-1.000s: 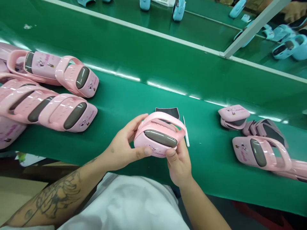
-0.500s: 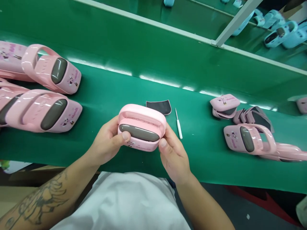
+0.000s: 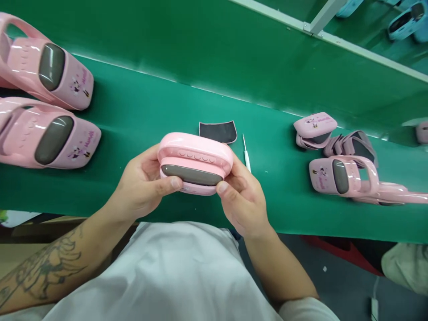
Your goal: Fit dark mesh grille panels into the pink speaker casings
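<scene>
Both hands grip one pink plastic case (image 3: 195,158) with a grey oval window, held just above the near part of the green belt (image 3: 140,116). My left hand (image 3: 142,185) wraps its left end, thumb on the grey window. My right hand (image 3: 242,198) holds the right end, thumb at the window's corner. The case's handle is folded down, and a row of small buttons faces up. Just beyond the case lie a black flat piece (image 3: 218,132) and a thin white tool (image 3: 246,155).
Two more pink cases (image 3: 50,133) lie at the left of the belt, and several pink cases and dark parts (image 3: 344,171) at the right. A white rail (image 3: 334,38) crosses behind; blue cases (image 3: 406,20) sit beyond it.
The case's handle went from raised to folded down against the body, and I tipped the case so its button edge faces up. The view shifted downward and to the right.
</scene>
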Demonstrator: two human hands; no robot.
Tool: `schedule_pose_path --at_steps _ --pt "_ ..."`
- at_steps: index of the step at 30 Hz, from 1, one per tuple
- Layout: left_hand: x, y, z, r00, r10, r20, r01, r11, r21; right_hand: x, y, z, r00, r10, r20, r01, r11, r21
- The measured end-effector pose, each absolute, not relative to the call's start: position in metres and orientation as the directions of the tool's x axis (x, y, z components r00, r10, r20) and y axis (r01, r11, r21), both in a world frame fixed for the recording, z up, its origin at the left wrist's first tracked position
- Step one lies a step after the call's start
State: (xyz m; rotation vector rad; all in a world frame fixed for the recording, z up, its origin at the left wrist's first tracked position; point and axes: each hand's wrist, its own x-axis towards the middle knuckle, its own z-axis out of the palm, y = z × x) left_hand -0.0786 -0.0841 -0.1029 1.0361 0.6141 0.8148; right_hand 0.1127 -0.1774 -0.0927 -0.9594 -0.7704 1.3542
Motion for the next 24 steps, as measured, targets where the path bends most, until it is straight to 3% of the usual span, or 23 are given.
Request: schedule_pose_path --at_steps 8,14,18,24 --pt "-0.098 -0.096 -0.128 0.548 0.835 -0.04 -0.192 0.171 0.966 0.112 -0.184 -0.103 0.143 0.982 -0.119 -0.412 -0.05 -0.91" --pt "-0.086 -0.095 -0.123 0.537 0.844 0.012 -0.387 0.234 0.892 0.112 -0.182 -0.099 0.06 0.98 -0.191 -0.396 -0.152 -0.906" --pt "-0.081 -0.096 -0.123 0.506 0.861 -0.046 -0.39 0.276 0.879 0.113 -0.177 -0.093 -0.019 0.981 -0.194 -0.468 -0.18 -0.865" --pt "-0.086 -0.102 -0.124 0.461 0.884 -0.072 -0.356 0.258 0.898 0.113 -0.181 -0.095 0.033 0.985 -0.168 -0.518 -0.127 -0.846"
